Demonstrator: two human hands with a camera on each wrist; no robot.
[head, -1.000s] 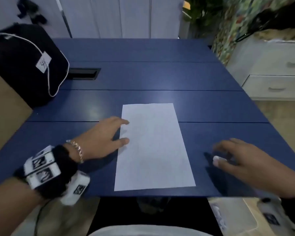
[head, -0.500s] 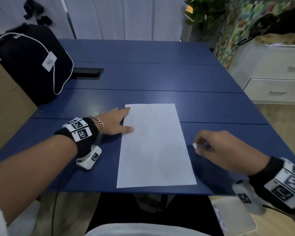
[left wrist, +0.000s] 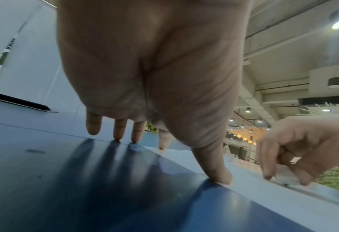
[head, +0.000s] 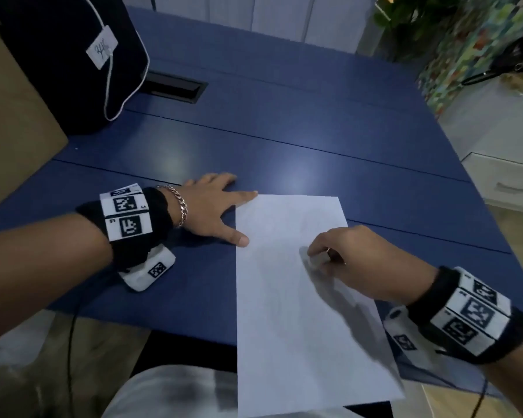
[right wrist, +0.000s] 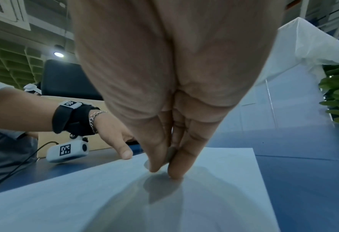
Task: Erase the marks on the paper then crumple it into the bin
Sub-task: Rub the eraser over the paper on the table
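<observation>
- While your right hand [head: 354,260] pinches the small white eraser [head: 314,262] between thumb and curled fingers and presses it onto the white sheet of paper [head: 299,312], your left hand [head: 212,206] lies flat with straight fingers, holding nothing. Only its thumb [left wrist: 214,164] and the tip of its forefinger touch the sheet's left edge; the other fingers rest on the dark blue table [head: 284,116].
- That thin hold is your main risk. The sheet's near end hangs past the table's front edge over your lap, so a firm stroke toward you could drag the whole sheet off.
- A stroke away from your left hand would probably keep the sheet taut; one pushed toward it could buckle or crease the sheet, even tear it.
- The pencil marks look very faint from the head view, and I cannot tell where they end. You may well miss some, so check the surface from a low angle before crumpling.
- The eraser is small and mostly hidden by your fingers; it could roll out of the pinch under heavy pressure.
- No bin shows in any view. You will have to find it before you throw, or the ball may land on the floor.
- The black bag [head: 58,55] at the far left corner stands well apart and should not interfere.
</observation>
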